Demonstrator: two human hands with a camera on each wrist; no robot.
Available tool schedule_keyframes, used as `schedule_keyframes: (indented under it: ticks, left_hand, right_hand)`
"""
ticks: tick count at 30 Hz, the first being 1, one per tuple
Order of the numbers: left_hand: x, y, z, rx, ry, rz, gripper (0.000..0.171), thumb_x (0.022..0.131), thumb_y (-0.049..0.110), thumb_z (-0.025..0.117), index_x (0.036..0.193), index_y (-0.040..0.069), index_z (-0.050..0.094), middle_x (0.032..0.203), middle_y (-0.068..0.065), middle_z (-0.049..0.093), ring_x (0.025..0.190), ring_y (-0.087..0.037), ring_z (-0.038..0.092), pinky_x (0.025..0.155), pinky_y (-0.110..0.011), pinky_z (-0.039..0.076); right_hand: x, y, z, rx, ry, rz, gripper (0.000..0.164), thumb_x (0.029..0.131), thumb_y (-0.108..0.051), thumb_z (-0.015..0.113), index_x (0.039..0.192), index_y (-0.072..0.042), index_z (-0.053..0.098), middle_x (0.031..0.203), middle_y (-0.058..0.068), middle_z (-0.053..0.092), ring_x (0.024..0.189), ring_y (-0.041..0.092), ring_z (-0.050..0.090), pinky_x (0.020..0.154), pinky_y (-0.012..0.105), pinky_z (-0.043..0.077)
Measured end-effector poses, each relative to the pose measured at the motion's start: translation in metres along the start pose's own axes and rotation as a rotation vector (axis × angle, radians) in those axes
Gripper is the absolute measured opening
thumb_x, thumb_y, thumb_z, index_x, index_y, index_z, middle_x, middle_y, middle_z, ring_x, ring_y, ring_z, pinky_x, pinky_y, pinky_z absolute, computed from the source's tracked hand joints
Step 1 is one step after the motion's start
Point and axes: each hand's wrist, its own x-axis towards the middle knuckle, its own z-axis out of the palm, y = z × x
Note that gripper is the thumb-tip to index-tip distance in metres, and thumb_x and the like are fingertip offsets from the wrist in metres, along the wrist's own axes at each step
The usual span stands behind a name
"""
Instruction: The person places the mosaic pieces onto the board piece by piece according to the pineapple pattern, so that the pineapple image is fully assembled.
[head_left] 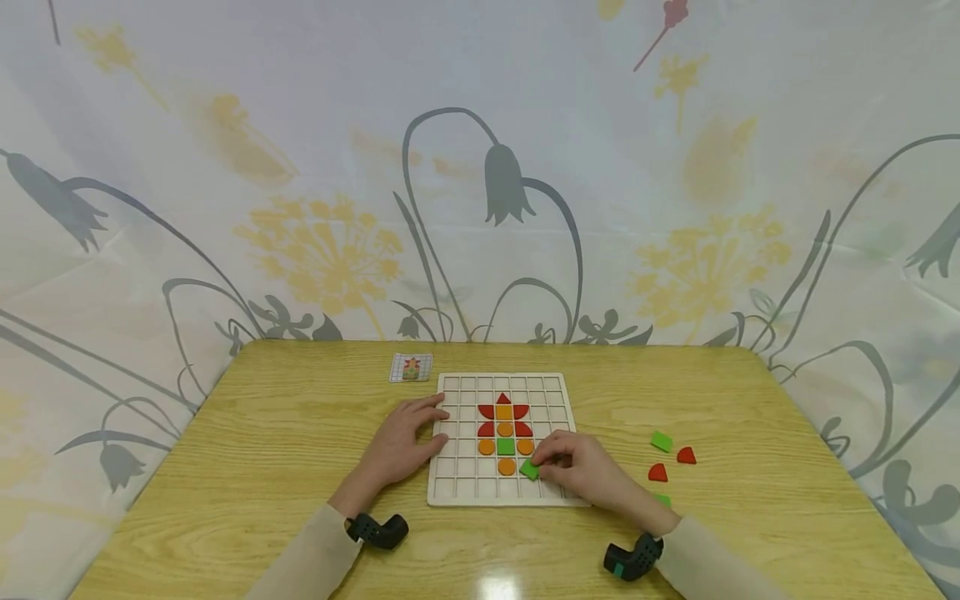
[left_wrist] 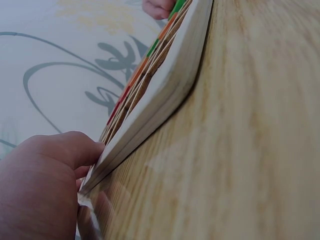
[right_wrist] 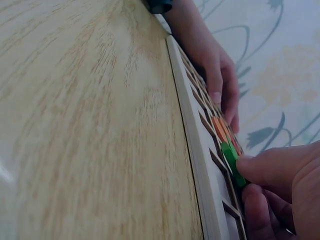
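A white grid board (head_left: 467, 492) lies on the table, with red, orange and green pieces set in its middle columns. My left hand (head_left: 399, 442) rests at the board's left edge, thumb and fingertips touching the rim and the fingers fairly straight. Thumb and fingers of my right hand (head_left: 581, 468) pinch a green square tile (head_left: 529, 469), tilted over a cell right of the lowest orange round piece (head_left: 507, 467). In the right wrist view the green tile (right_wrist: 231, 161) stands at an angle against the grid's dividers. Above it on the board sits another green square (head_left: 506, 447).
Right of the board lie loose pieces: a green tile (head_left: 661, 442), two red rounded pieces (head_left: 686, 455), and another green tile (head_left: 662, 500) partly hidden by the right forearm. A small pattern card (head_left: 411, 367) lies beyond the board's left corner. A patterned curtain (head_left: 480, 250) hangs behind the table.
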Motion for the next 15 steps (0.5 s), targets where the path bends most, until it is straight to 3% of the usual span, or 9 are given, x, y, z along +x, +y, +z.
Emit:
schedule_keyframes:
  ticks: [9,15]
  left_hand:
    - [0.0002,-0.0021,0.0016,0.004,0.003,-0.003,0.031,0.094,0.025,0.069,0.122,0.012,0.069,0.149,-0.001,0.05,0.135,-0.03,0.044,0.11,-0.052,0.036]
    - [0.0011,-0.0008,0.001,-0.006,-0.001,0.004,0.032,0.094,0.025,0.069,0.122,0.011,0.069,0.149,-0.003,0.05,0.135,-0.031,0.044,0.11,-0.053,0.036]
  right_hand:
    - [0.0052,-0.0016,0.0072,-0.016,0.005,-0.023,0.008,0.085,-0.013,0.079,0.093,-0.013,0.077,0.099,-0.001,0.066,0.077,0.008,0.056,0.064,0.023,0.05]
    - [0.0045,-0.001,0.0064,-0.012,0.003,-0.038,0.01,0.088,-0.008,0.076,0.097,-0.008,0.078,0.107,0.005,0.066,0.09,0.016,0.061,0.072,0.025,0.052]
